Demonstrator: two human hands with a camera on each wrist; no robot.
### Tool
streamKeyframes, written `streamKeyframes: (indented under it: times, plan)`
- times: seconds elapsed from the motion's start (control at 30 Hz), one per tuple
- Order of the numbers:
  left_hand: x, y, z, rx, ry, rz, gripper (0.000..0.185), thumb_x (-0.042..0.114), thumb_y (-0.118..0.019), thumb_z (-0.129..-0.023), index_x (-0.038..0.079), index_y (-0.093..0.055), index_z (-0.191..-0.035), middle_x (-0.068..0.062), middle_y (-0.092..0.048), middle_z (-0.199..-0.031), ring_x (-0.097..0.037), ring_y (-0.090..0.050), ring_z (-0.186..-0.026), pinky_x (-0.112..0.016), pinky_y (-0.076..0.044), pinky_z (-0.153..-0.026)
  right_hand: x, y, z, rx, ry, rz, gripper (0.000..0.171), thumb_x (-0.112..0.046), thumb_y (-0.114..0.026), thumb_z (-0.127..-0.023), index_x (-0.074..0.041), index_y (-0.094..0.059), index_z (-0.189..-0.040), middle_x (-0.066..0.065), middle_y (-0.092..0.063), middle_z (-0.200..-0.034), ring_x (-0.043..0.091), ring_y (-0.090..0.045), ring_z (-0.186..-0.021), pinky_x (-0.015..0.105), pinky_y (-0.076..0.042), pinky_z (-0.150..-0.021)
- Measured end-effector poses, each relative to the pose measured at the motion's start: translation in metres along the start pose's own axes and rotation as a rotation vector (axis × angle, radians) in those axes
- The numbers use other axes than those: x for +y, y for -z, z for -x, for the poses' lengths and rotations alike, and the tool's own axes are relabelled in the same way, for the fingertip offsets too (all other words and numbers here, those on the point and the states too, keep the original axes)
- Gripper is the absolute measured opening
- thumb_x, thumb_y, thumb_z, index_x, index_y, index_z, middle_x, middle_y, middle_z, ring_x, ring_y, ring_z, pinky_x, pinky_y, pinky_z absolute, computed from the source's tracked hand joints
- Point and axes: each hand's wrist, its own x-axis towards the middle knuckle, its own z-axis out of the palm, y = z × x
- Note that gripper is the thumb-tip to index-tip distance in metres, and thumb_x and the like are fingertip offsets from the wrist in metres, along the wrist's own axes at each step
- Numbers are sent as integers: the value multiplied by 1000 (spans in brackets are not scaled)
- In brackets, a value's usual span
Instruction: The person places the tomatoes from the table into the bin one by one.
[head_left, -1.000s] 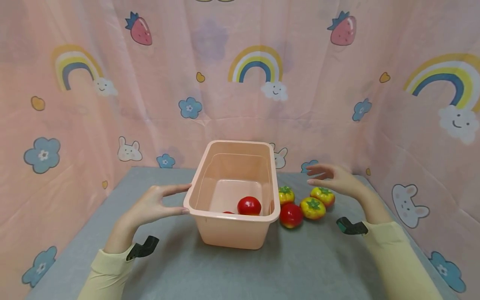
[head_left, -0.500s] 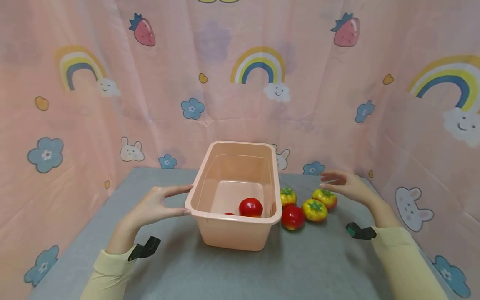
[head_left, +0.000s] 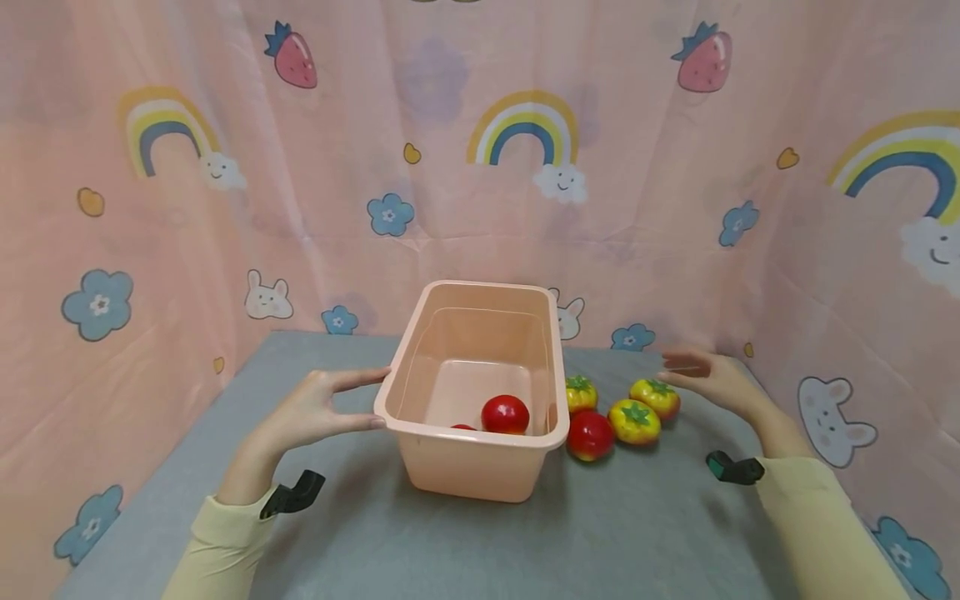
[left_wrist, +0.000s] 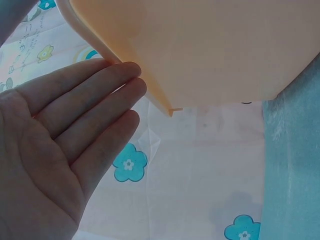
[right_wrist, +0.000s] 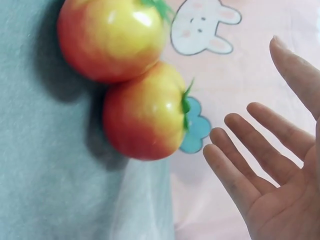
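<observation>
A peach plastic bin (head_left: 480, 467) stands on the table, holding a shiny red fruit (head_left: 506, 414) and part of a second one, mostly hidden by the front wall. My left hand (head_left: 309, 408) touches the bin's left rim with thumb and straight fingers; the left wrist view shows those fingers (left_wrist: 100, 105) against its edge. To the right of the bin lie several toy tomatoes: a red one (head_left: 590, 436), and yellow-red ones with green tops, such as the middle tomato (head_left: 634, 422). Beside the rearmost tomato (head_left: 655, 399), my right hand (head_left: 712, 379) hovers, fingers spread, holding nothing.
A grey cloth covers the table (head_left: 360, 533). Behind it and along both sides hangs a pink patterned curtain (head_left: 330, 208). The bin's right wall stands close to the red tomato and partly hides a yellow tomato (head_left: 580, 394).
My right hand has moved right and slightly down, away from above the tomatoes. The left hand stays at the bin's rim. The whole head view has shifted slightly.
</observation>
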Motion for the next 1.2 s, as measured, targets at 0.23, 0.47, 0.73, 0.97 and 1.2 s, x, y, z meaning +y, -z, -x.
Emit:
streamKeyframes:
  times: [0.23, 0.47, 0.73, 0.97, 1.2]
  plan:
    - [0, 0, 0, 4, 5, 2, 63, 44, -77, -76, 23, -57, -133, 6, -60, -130, -15, -56, -121, -43, -50, -95, 18, -9, -3, -1, -29, -18, 67, -49, -56, -92, -5, -42, -140, 24, -46, -139, 46, -47, -122, 65, -40, -95]
    - [1, 0, -1, 4, 2, 7, 63, 43, -77, -76, 22, -57, -133, 6, -60, -129, -14, -56, -121, -42, -50, -95, 27, -19, -4, -13, -85, -52, 74, -52, -54, -91, -1, -38, -142, 27, -43, -141, 47, -44, -125, 66, -37, -97]
    - [1, 1, -1, 2, 1, 8, 63, 43, -77, -76, 21, -58, -132, 6, -61, -129, -14, -57, -120, -42, -50, -95, 34, -31, -7, -6, -110, -21, 78, -55, -55, -90, -1, -36, -143, 27, -40, -143, 48, -45, -124, 62, -41, -96]
    - [1, 1, -1, 8, -1, -3, 63, 42, -78, -76, 21, -58, -131, 7, -61, -128, -12, -58, -119, -40, -50, -94, 39, -37, -9, -27, -137, -30, 79, -57, -54, -89, -3, -35, -144, 27, -38, -144, 49, -42, -125, 62, -41, -96]
    - [2, 1, 0, 1, 5, -2, 63, 43, -77, -76, 21, -58, -131, 7, -61, -128, -12, -58, -119, -40, -50, -95, 43, -44, -8, -41, -151, -25, 78, -58, -54, -88, -5, -38, -143, 28, -36, -144, 49, -43, -123, 62, -42, -95]
